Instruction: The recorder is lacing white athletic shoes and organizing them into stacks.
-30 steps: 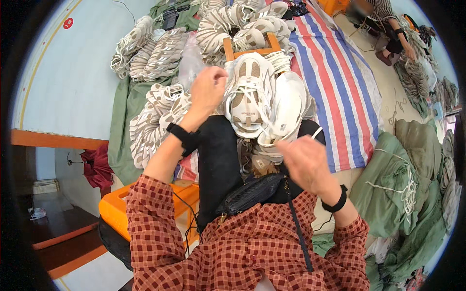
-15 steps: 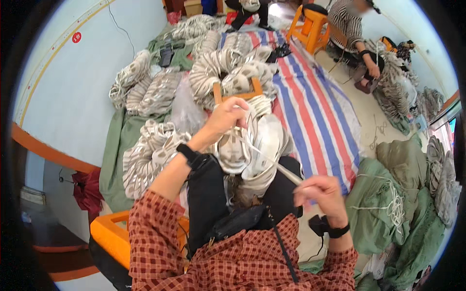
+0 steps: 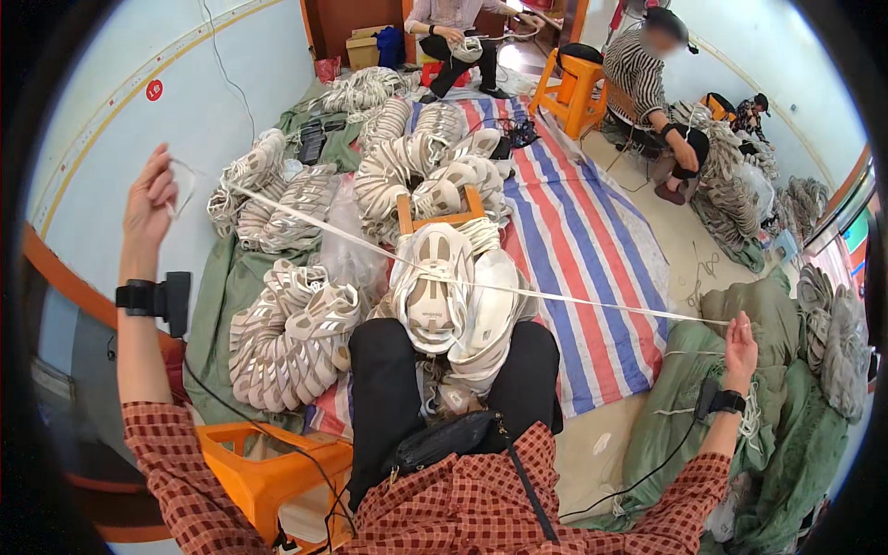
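Note:
A beige-and-white shoe upper (image 3: 433,289) sits in front of my knees, with a second, paler upper (image 3: 492,301) beside it. A white shoelace (image 3: 361,242) is threaded through the first upper and stretches out to both sides. My left hand (image 3: 151,199) is raised at the far left, its fingers closed on the lace, which curls beside them. Out at the right, my right hand (image 3: 740,347) pinches the lace's other length, pulled straight. Black bands are strapped round both wrists.
Bundles of similar uppers (image 3: 294,338) lie left and ahead. A striped sheet (image 3: 592,305) covers the floor. Green sacks (image 3: 694,398) stand right; an orange stool (image 3: 268,472) is at my left. One person (image 3: 638,79) sits far right, another (image 3: 453,37) at the back.
Both hands have swung wide apart, my left one up and leftward, my right one out to the right. The lace between them now runs long and taut across the upper.

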A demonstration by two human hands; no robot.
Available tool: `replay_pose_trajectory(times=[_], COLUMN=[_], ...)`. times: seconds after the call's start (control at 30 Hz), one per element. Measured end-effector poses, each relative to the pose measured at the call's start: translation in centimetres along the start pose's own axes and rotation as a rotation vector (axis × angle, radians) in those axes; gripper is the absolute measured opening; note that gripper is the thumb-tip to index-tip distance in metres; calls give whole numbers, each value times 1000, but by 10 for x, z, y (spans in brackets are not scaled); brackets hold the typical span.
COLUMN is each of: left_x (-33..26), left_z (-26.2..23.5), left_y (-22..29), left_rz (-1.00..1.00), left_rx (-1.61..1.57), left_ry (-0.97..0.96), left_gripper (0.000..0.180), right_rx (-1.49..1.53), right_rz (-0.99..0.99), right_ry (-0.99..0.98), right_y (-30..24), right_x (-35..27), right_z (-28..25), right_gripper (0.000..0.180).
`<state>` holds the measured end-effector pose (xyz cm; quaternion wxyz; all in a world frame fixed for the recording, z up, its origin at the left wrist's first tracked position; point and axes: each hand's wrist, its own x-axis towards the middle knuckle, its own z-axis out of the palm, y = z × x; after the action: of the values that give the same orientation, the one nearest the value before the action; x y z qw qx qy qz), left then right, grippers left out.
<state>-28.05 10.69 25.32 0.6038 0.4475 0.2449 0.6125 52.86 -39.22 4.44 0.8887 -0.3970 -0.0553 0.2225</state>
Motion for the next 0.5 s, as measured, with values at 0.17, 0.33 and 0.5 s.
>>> replay_pose_trajectory(times=[0.17,0.33,0.5], left_x=[33,7,-13], left_z=[-86,-110,-134], left_y=[73,133,45], left_rz=[97,270,108], left_rx=[179,336,897], left_ry=[108,367,232], left_gripper=[28,35,32], right_rx=[-99,-266,-889], right_rz=[229,-123,43], right_ry=[-730,-34,-583], right_y=[-75,-10,131], right_x=[74,64,-40], right_z=[-77,59,206], right_gripper=[33,24,21])
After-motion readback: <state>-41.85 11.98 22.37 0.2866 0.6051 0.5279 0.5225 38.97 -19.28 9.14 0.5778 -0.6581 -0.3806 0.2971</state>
